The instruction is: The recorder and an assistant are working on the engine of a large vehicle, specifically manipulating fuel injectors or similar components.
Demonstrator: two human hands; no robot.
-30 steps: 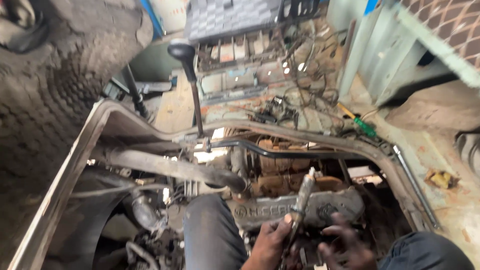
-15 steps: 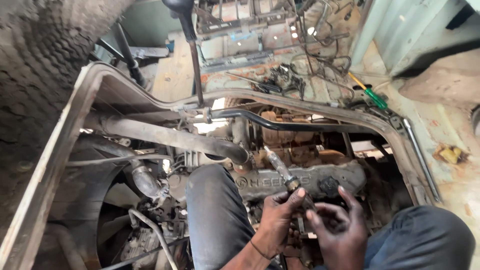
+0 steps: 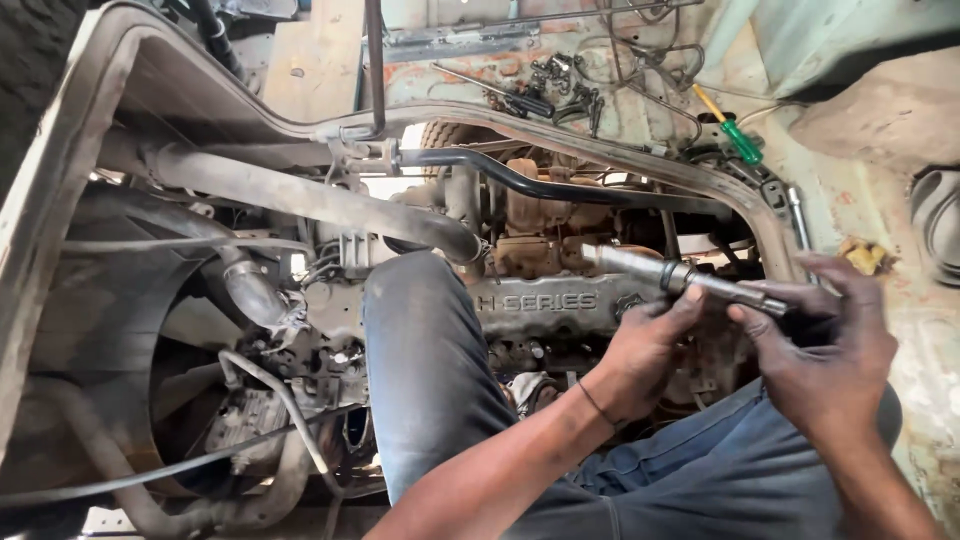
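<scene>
Head view: metal socket extension [image 3: 680,277] is clamped between left hand [image 3: 640,355] and right hand [image 3: 825,345] (engine valve cover [image 3: 550,305] at nine o'clock).

Lighting: strong daylight from the upper right, washing out the cab floor [image 3: 860,215]. Engine bay [image 3: 300,330]: dim, deep shadow at lower left. Bright gap behind the pipe [image 3: 300,195]. Focus: sharp centre; slight wide-angle bending at the edges.

The metal tool [image 3: 680,277] is partly hidden by the right hand [image 3: 825,350]; the radiator fan [image 3: 150,340] sits half behind hoses
</scene>
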